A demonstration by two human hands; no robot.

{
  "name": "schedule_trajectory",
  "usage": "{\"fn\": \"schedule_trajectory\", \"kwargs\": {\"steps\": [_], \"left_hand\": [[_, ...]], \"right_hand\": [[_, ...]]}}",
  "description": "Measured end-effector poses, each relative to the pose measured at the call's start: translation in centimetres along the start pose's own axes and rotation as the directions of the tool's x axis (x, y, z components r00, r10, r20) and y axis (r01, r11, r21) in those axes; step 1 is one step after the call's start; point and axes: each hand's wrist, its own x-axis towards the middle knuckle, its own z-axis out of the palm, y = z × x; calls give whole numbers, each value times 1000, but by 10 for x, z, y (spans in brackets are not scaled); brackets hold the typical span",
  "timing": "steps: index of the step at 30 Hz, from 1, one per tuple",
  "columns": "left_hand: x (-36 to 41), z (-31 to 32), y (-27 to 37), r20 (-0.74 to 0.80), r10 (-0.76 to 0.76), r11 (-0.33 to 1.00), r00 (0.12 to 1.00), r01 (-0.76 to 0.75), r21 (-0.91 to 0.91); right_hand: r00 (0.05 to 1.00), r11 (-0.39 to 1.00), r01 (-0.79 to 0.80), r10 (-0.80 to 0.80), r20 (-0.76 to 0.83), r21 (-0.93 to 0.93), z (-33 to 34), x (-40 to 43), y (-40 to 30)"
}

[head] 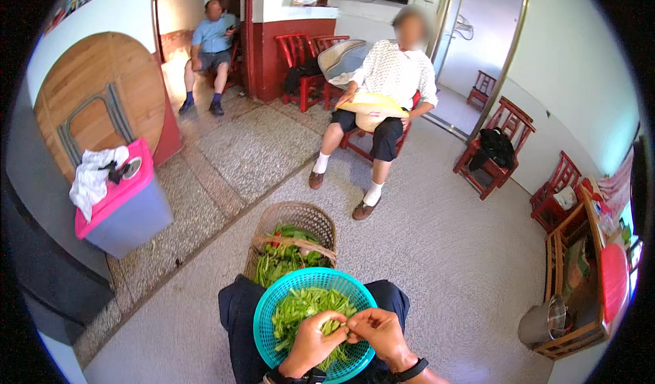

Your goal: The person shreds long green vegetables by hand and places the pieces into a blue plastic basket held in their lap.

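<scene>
A turquoise plastic colander point(263, 327) rests on my lap, heaped with cut green stems and leaves point(297, 310). Above its right half my two hands meet at the fingertips. A short green stem point(333, 326) shows in the curled fingers of my left hand point(314, 340). My right hand point(376, 330) pinches at the stem's end with thumb and forefinger; the fingers hide most of that end. Just beyond the colander, on the floor, stands a woven basket point(286, 212) with a handle. Leafy greens point(279, 263) and a few red bits lie in it.
A person point(394, 71) holding a straw hat point(371, 112) sits facing me on a red chair. Another person point(212, 41) sits farther back at left. A lidded storage bin point(133, 220) stands left, a metal bucket point(535, 327) and wooden cabinet point(573, 340) right.
</scene>
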Motion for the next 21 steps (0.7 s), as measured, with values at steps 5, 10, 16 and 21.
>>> {"fn": "schedule_trajectory", "kwargs": {"steps": [5, 10, 16, 21], "left_hand": [[7, 6, -6, 4, -13, 998, 1000, 12, 62], [11, 4, -16, 61, -77, 995, 995, 80, -51], [13, 5, -23, 33, -143, 955, 989, 147, -259], [16, -1, -10, -190, -186, 918, 964, 101, -384]], "right_hand": [[999, 998, -37, 36, -13, -54, -6, 4, 5], [999, 995, 39, -36, 36, -89, -7, 4, 14], [997, 999, -41, 39, 61, 22, -2, 10, 3], [999, 981, -37, 43, -27, 188, 0, 14, 2]]}}
